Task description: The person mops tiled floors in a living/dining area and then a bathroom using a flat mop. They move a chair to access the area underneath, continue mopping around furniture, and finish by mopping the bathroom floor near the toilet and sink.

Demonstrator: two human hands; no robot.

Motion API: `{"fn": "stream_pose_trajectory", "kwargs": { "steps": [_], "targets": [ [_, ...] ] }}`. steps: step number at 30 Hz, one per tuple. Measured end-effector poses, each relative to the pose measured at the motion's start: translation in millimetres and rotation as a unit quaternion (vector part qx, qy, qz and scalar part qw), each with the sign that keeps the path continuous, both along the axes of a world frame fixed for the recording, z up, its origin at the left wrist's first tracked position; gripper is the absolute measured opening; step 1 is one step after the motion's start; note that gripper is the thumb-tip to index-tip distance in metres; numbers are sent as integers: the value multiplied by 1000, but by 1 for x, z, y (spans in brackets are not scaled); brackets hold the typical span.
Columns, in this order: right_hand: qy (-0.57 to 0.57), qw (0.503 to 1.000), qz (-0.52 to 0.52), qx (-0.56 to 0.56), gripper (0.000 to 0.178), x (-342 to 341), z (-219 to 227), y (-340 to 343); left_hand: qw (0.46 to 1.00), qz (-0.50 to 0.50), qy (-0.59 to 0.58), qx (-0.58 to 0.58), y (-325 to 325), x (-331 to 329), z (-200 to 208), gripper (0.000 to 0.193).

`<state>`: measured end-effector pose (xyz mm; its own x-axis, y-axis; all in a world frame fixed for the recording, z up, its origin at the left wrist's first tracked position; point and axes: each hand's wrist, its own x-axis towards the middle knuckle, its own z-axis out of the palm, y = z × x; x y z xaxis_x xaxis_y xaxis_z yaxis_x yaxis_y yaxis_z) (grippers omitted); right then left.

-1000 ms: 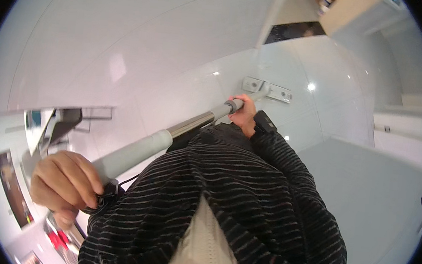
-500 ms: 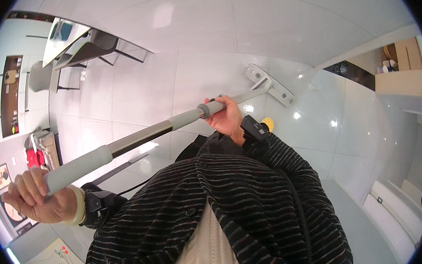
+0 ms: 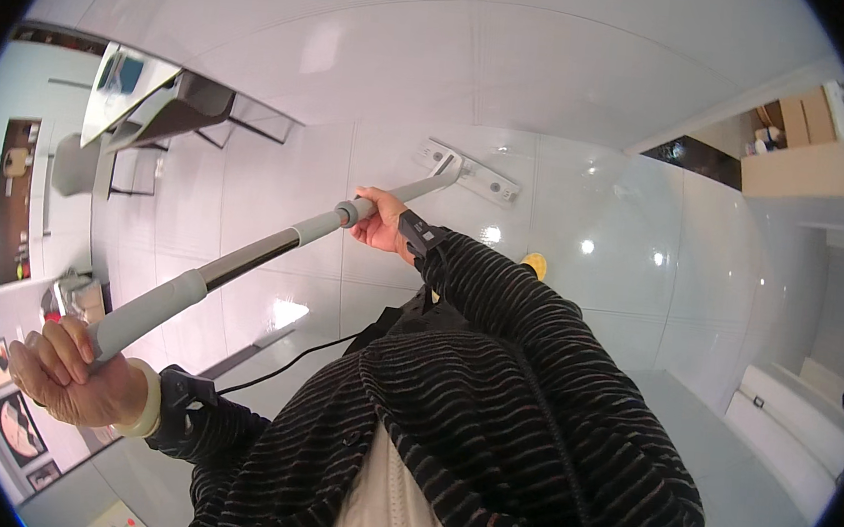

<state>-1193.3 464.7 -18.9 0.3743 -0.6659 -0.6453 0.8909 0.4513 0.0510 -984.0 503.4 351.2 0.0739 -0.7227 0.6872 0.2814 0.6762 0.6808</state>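
Note:
A flat mop [image 3: 248, 254] with a grey and silver pole slants across in front of me. My left hand [image 3: 81, 374] is closed round the thick grey grip at the pole's upper end. Farther down, my right hand [image 3: 381, 222] wraps the pole just below its grey collar. At the far end the white rectangular mop head [image 3: 472, 173] lies flat on the glossy tiled floor [image 3: 409, 293], near the wall. The underside of the mop head is hidden.
A grey chair [image 3: 190, 108] stands beside a white table [image 3: 104, 115] at the far left. At the right are a shelf with a cardboard box [image 3: 809, 117] and a white cabinet [image 3: 789, 426]. A yellow shoe tip [image 3: 535, 264] shows below my right sleeve.
The mop head has slid left along the floor beside the wall. My right hand has moved left with the pole, while my left hand stays nearly in place on the grip.

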Motion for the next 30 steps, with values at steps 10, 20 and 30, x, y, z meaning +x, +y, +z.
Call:
{"fn": "stream_pose_trajectory", "kwargs": {
  "steps": [10, 20, 30],
  "targets": [
    [-54, 978, -190, -64, 15, -128, -5, 55, 976, -159, -84, -121, -9, -150, 4, 37],
    [-92, 931, -348, -57, 15, -289, -5, 146, 912, -382, -76, -133, 15, -339, 15, 34],
    [-33, 902, -430, -28, 16, -487, -65, 295, 897, -441, -28, -1, 107, -522, -48, 27]
  ]
}}
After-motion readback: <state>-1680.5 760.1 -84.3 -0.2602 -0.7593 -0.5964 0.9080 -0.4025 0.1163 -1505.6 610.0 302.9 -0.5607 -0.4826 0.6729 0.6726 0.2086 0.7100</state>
